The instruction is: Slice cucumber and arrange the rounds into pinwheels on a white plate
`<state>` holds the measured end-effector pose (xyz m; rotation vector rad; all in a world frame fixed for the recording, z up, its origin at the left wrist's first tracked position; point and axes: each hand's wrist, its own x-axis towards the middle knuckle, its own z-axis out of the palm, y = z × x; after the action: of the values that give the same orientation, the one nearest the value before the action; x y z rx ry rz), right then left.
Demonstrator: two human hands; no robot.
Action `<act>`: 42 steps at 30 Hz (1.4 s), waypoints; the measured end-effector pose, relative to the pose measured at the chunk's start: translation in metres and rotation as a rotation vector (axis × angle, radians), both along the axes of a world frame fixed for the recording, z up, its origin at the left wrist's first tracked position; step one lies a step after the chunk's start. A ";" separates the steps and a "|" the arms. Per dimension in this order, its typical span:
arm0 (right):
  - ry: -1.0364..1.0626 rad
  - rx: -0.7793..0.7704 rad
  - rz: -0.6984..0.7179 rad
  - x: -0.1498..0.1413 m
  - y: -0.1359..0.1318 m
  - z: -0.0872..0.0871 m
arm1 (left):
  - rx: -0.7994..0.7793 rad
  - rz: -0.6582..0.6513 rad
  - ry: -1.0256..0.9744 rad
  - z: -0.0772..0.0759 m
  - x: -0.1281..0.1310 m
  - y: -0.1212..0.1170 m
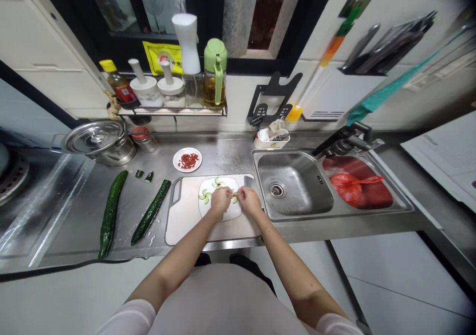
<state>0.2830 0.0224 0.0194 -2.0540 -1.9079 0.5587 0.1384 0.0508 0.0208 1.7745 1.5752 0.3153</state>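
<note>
My left hand (222, 199) and my right hand (248, 200) meet over the right side of a white plate (204, 210). Both have their fingertips pinched together, close to some thin cucumber slices (235, 199); what the fingers hold is too small to make out. More cucumber slices (205, 196) lie fanned out in small groups on the plate, with tiny red bits among them. The plate rests on a pale cutting board (182, 226). A knife blade (249, 181) shows beyond my right hand, which partly hides it.
Left of the board lie two cucumbers (112, 216) and cut cucumber ends (149, 177). A small dish (175, 164) of red pieces stands behind the board. A lidded pot (122, 151) is at the back left, the sink (297, 181) at the right. Bottles and jars fill a rack (201, 111).
</note>
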 end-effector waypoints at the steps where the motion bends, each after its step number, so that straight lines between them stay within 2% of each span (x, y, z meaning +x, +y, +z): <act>1: 0.011 0.006 -0.007 0.002 0.000 0.000 | 0.001 0.009 -0.005 0.001 -0.001 0.000; 9: 0.163 0.083 -0.094 0.009 -0.001 0.012 | 0.060 0.150 -0.080 0.009 -0.018 0.004; 14: 0.320 0.193 -0.188 0.013 -0.009 0.021 | 0.120 0.303 -0.220 0.020 -0.050 -0.001; 19: 0.511 0.273 -0.286 0.006 -0.031 0.029 | 0.158 0.414 -0.350 0.028 -0.085 -0.014; 25: 0.502 0.250 -0.177 -0.018 -0.058 0.039 | 0.169 0.465 -0.415 0.023 -0.116 -0.039; 28: 0.472 0.250 -0.132 -0.027 -0.060 0.045 | 0.171 0.486 -0.445 0.015 -0.122 -0.051; 31: 0.453 0.260 -0.081 -0.035 -0.057 0.051 | 0.174 0.517 -0.430 0.008 -0.125 -0.053; 36: 0.436 0.270 -0.016 -0.048 -0.056 0.059 | 0.195 0.571 -0.371 0.005 -0.126 -0.029; 42: 0.439 0.262 -0.006 -0.050 -0.056 0.057 | 0.265 0.684 -0.303 0.010 -0.129 0.031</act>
<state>0.2326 -0.0339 0.0768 -1.6145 -1.6185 0.6549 0.0089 0.0819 0.0304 1.2265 1.9268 1.1048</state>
